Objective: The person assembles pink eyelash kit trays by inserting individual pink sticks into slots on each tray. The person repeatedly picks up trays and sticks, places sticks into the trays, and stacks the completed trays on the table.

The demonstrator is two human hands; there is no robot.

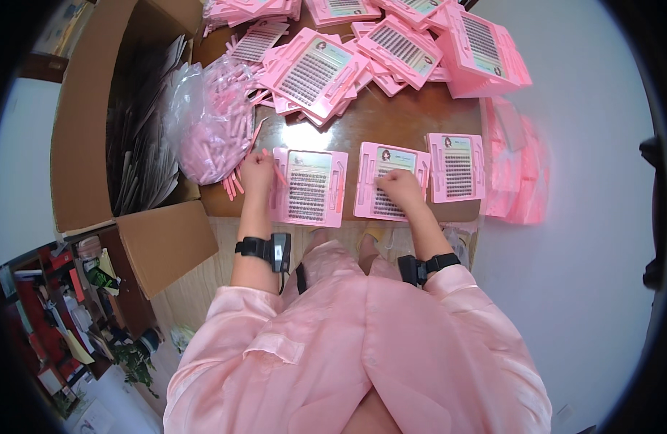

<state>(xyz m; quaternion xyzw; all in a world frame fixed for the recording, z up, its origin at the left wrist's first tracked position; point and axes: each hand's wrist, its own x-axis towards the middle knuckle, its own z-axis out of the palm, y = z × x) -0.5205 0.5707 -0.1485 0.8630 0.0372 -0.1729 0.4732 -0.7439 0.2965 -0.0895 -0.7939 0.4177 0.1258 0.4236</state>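
My left hand point(257, 172) is closed at the left side of the table, with a slim pink stick point(279, 172) jutting from it beside the left lash tray point(309, 189). Just above that hand is a pair of pink curved-tip tweezers point(257, 134); whether the fingers touch it is unclear. My right hand point(400, 189) is closed over the middle lash tray point(382, 205), its fingertips at the lash rows. What it holds, if anything, is hidden. A third pink lash tray point(458, 168) lies to the right. All three show rows of dark false lashes.
A clear bag of pink sticks point(216, 137) lies left, with loose ones beside it. An open cardboard box point(84, 123) holds many flat sheets. Piled lash trays point(315, 72) cover the table's far side. Plastic-wrapped pink packs point(516, 163) sit at the right edge.
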